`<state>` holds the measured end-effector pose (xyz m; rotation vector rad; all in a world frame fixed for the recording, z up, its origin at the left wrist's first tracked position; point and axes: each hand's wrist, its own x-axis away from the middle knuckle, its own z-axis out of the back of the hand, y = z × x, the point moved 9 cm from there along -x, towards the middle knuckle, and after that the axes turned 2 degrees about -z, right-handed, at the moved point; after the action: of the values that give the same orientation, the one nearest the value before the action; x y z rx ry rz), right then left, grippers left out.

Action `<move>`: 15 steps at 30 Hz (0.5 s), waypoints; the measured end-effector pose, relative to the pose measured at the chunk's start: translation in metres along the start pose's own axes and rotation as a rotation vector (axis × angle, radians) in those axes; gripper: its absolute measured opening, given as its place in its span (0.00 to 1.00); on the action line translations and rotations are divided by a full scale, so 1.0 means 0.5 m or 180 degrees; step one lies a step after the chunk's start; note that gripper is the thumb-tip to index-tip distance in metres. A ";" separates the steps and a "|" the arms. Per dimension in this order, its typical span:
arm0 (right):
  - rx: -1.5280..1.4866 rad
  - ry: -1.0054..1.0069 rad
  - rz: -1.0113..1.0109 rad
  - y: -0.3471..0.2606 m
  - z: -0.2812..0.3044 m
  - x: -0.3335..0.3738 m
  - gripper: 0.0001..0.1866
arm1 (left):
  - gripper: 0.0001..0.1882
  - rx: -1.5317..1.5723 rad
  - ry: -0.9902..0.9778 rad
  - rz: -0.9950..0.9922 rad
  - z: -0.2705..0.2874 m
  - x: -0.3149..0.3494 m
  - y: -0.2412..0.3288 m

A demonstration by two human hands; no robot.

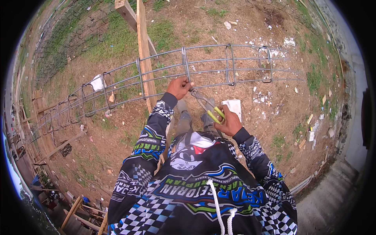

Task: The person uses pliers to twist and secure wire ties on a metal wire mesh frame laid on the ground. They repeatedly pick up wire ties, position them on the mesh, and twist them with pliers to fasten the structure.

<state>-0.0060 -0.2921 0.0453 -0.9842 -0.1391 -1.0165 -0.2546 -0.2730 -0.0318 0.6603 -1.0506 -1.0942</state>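
A: What's in the right hand?
B: Steel nippers with yellow-green handle sleeves. The fingers are wrapped round the handles, which sit slightly apart, and the metal head points up toward the left hand.
A: And the left hand?
B: Its fingers are bunched at the near side of the rebar cage, by the foot of a stirrup. Whether they pinch the bar or a bit of wire, I can't tell; it's too small.
A: How does the cage look?
B: Dull grey, long and narrow: slim lengthwise bars ringed by rectangular stirrups, with bare bar ends sticking out at the right. It runs crosswise in front of the person, over a wooden plank.
A: Beyond that?
B: A white block just beside the right hand, on dry, patchy ground scattered with pale rubble.
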 end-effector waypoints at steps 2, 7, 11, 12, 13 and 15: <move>0.0996 0.1060 0.0650 -0.021 0.003 0.032 0.35 | 0.16 0.0159 0.0059 -0.0040 0.002 0.004 0.007; 0.0865 0.1110 0.0550 0.026 -0.052 0.031 0.25 | 0.16 -0.0353 0.0314 -0.0083 0.008 0.020 0.029; -0.3073 -0.0787 -0.1052 0.088 -0.201 0.020 0.27 | 0.16 -0.0105 0.0570 -0.0272 0.012 0.015 0.016; -0.3115 -0.0936 -0.1150 0.096 -0.216 0.025 0.28 | 0.16 -0.0005 0.0702 -0.0362 0.013 0.023 0.018; -0.3154 -0.1089 -0.1245 0.105 -0.226 0.023 0.29 | 0.15 0.0134 0.1138 -0.0650 0.025 0.042 0.031; -0.3369 -0.1091 -0.1379 0.120 -0.231 0.020 0.24 | 0.17 -0.0530 0.2400 -0.0919 0.060 0.116 0.084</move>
<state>0.0080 -0.3752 -0.0543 -2.1635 -0.0923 -1.3279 -0.2609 -0.3105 0.0356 1.0028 -0.2178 -1.0310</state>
